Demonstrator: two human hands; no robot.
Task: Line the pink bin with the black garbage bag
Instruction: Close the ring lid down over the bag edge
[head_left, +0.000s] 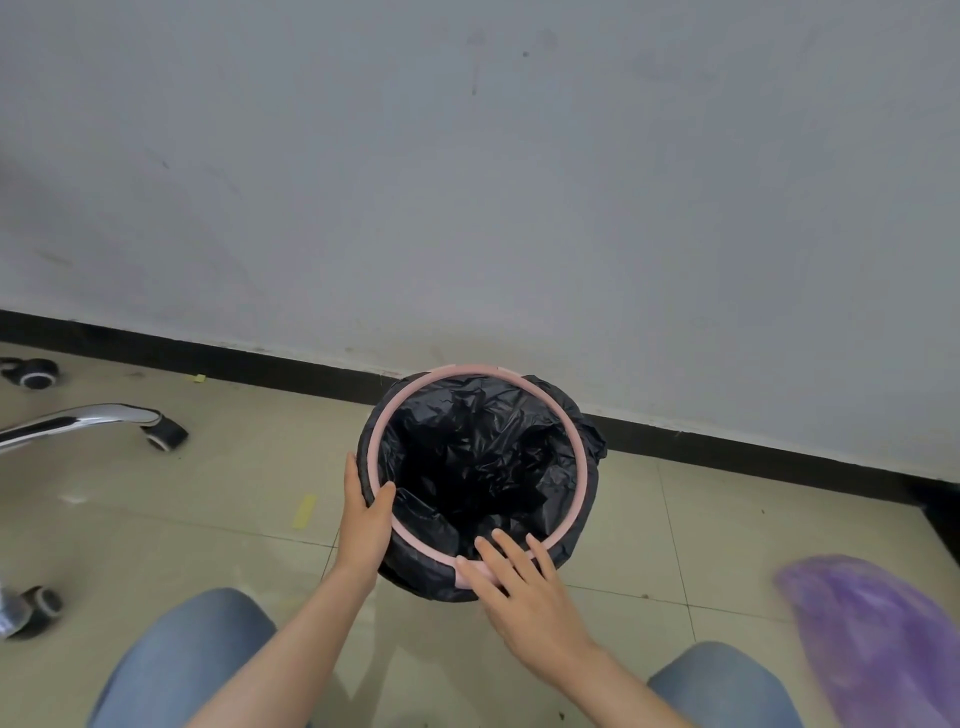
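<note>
A round pink bin stands on the tiled floor close to the wall. The black garbage bag fills its inside and hangs folded over the outside, with a pink ring pressed over it at the rim. My left hand grips the bin's left side, thumb hooked over the rim onto the bag. My right hand lies flat on the near edge of the rim, fingers spread and reaching inward over the bag.
A chrome office-chair base with black castors spreads across the floor at the left. A purple plastic bag lies at the lower right. A black baseboard runs along the grey wall behind the bin. My knees in jeans frame the bottom.
</note>
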